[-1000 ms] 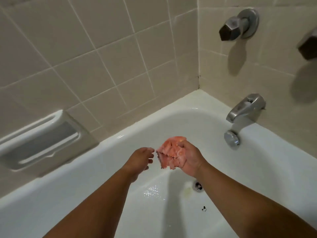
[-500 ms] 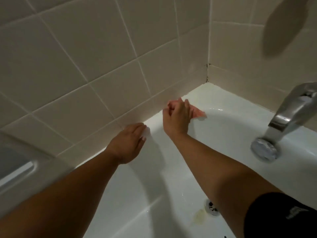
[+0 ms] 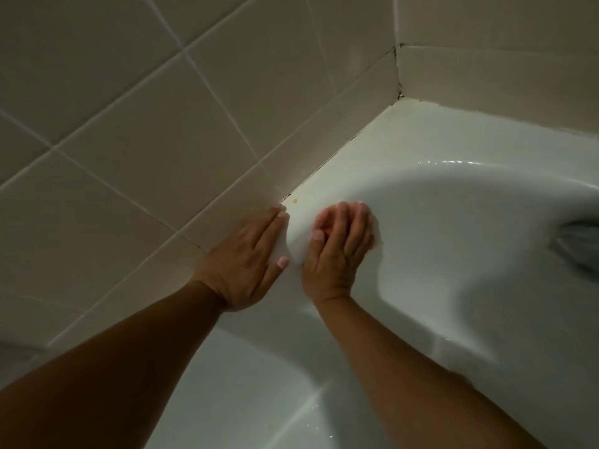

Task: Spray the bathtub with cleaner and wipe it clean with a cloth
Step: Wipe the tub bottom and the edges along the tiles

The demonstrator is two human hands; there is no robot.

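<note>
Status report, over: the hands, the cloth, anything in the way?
Left hand flat on tub rim, beside tiles. Right hand holds cloth against rim, cloth mostly hidden. Small yellow spot ahead; nothing in the way.

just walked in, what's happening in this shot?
A person is wiping the bathtub along its back rim, near the tiled corner. The right hand presses a pink cloth onto the rim; the cloth is mostly hidden under its curled fingers. The left hand lies flat beside it, fingers straight, at the seam where the rim meets the tiled wall. A small yellow spot sits on the rim just ahead of the hands.
</note>
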